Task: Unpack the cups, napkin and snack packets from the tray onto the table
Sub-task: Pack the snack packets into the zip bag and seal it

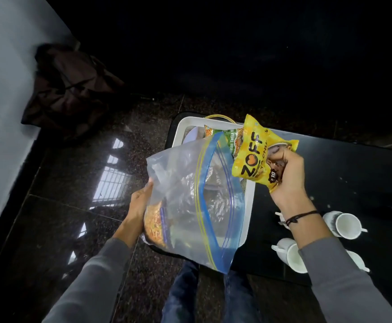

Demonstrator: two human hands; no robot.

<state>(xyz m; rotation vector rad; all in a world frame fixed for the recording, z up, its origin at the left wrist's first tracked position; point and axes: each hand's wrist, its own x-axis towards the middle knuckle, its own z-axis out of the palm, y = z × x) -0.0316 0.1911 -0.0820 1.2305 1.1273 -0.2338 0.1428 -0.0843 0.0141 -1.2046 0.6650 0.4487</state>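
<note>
The yellow ZOFF snack packet (254, 155) is being held in the air by the right hand (288, 176), above the right rim of the white tray (249, 206); the fingers (281, 164) are curling over the packet's lower right portion, the thumb lying beneath it. Just behind it, a green-and-orange packet (227, 139) is showing in the tray. The left hand (139, 206) is gripping the left edge of a clear zip-lock bag (190, 194), fingers closed on the plastic; the bag is standing open over the tray, its blue seal strip gaping toward the right hand, and a packet of orange snack (154, 226) is lying inside near the left palm. The tray is sitting on the left end of a glossy black table (341, 178). Three white cups (345, 224) are standing on the table beside the right forearm. The polished dark speckled stone floor (78, 217) is reflecting a window, and a dark bag (69, 89) is resting against the grey wall (4, 89).
</note>
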